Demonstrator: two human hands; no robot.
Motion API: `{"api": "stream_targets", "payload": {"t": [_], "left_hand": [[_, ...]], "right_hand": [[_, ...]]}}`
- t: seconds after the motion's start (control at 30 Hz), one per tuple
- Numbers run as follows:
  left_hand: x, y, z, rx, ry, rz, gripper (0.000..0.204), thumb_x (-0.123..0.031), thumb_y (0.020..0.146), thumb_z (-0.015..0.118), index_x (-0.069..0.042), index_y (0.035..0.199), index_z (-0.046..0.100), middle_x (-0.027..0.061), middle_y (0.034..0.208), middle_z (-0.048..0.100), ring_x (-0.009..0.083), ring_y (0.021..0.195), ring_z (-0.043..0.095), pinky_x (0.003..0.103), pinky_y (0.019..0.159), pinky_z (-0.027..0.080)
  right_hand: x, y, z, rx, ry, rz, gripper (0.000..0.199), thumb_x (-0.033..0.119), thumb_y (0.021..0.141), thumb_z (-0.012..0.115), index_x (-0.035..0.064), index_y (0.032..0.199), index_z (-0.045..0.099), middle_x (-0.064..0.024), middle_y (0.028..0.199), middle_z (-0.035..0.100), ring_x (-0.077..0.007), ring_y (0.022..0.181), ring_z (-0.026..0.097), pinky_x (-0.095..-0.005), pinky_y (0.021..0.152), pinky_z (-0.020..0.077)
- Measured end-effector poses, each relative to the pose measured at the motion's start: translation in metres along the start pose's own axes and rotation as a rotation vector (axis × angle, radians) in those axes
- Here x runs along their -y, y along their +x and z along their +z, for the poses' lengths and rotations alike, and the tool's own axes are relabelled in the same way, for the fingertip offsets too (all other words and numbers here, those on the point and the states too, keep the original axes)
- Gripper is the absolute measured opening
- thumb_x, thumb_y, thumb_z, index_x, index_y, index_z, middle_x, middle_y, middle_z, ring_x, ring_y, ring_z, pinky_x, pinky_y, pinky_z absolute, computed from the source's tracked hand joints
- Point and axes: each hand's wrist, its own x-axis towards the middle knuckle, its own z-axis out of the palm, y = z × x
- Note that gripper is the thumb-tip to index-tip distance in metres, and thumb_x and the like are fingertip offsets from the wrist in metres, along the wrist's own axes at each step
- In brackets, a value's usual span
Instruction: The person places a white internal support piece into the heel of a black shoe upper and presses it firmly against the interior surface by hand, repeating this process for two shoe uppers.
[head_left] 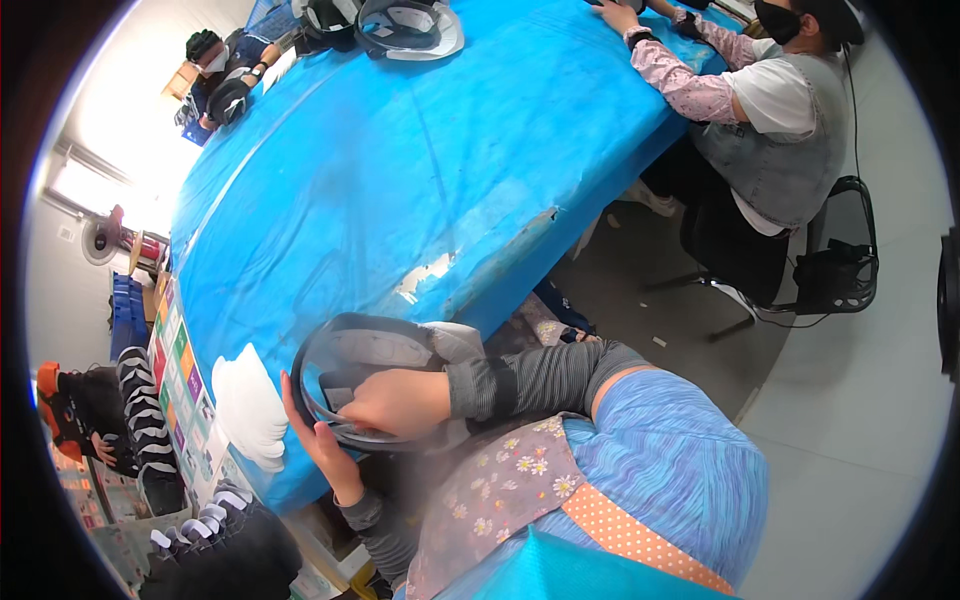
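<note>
In front of me, at the near edge of the table, is a cap (345,335) tipped with its hollow toward me. It has a dark rim and a pale grey and white lining. My right hand (400,402) reaches into the hollow, its fingers curled against the inside and their tips partly hidden. My left hand (322,455) lies flat along the cap's left outer side, fingers stretched upward and thumb apart. Just left of the cap, a stack of white curved inserts (248,405) rests on the table corner.
A blue-covered table (400,180) fills the middle. Caps (410,30) sit at its far end. Co-workers sit at the right (770,110) and far left (225,80). Dark caps with white tags (220,545) are piled at lower left. A black chair (835,250) stands at right.
</note>
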Motion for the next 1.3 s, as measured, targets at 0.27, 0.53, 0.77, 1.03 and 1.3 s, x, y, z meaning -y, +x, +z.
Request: {"api": "stream_targets", "payload": {"t": [0.27,0.53,0.77,1.03,1.3], "left_hand": [[-0.01,-0.001,0.034,-0.163,-0.149,-0.025,0.07,-0.036,0.099,0.048,0.004,0.154,0.03,0.0194,0.156,0.037,0.0315,0.144,0.036,0.044,0.12,0.024],[-0.004,0.005,0.042,-0.18,-0.166,0.013,0.063,-0.04,0.104,0.038,0.003,0.15,0.036,0.0171,0.151,0.043,0.0287,0.141,0.039,0.042,0.12,0.025],[-0.013,0.005,0.05,-0.233,-0.382,-0.092,0.056,-0.032,0.106,0.029,0.0,0.151,0.037,0.0148,0.153,0.044,0.0256,0.143,0.038,0.038,0.118,0.025],[-0.023,0.006,0.056,-0.282,-0.246,-0.129,0.055,-0.026,0.101,0.029,-0.005,0.151,0.038,0.0101,0.149,0.047,0.0212,0.137,0.042,0.036,0.113,0.029],[-0.017,-0.002,0.057,-0.297,-0.07,-0.097,0.058,-0.027,0.102,0.03,0.004,0.15,0.033,0.0203,0.156,0.038,0.0331,0.144,0.035,0.046,0.12,0.026]], "right_hand": [[0.007,0.004,-0.002,-0.126,0.04,0.03,0.015,0.016,0.089,0.06,0.0039,0.097,0.063,-0.0177,0.084,0.066,-0.0388,0.082,0.066,-0.0488,0.074,0.0521],[0.001,0.008,0.007,-0.198,-0.028,0.038,0.012,0.013,0.086,0.061,0.0063,0.095,0.06,-0.0172,0.078,0.066,-0.038,0.072,0.067,-0.048,0.066,0.0531],[0.001,0.006,0.002,-0.225,-0.066,-0.017,0.019,0.013,0.086,0.062,0.0046,0.103,0.063,-0.0132,0.077,0.066,-0.0331,0.073,0.067,-0.0438,0.067,0.0537],[0.004,0.005,0.0,-0.102,-0.101,-0.013,0.032,0.011,0.083,0.064,0.0014,0.114,0.063,-0.0108,0.087,0.067,-0.0304,0.08,0.066,-0.0412,0.071,0.0537],[0.007,0.006,-0.011,-0.044,-0.098,-0.057,0.027,0.011,0.085,0.061,-0.0017,0.109,0.06,-0.0114,0.086,0.066,-0.0313,0.083,0.065,-0.0407,0.074,0.0535]]}}
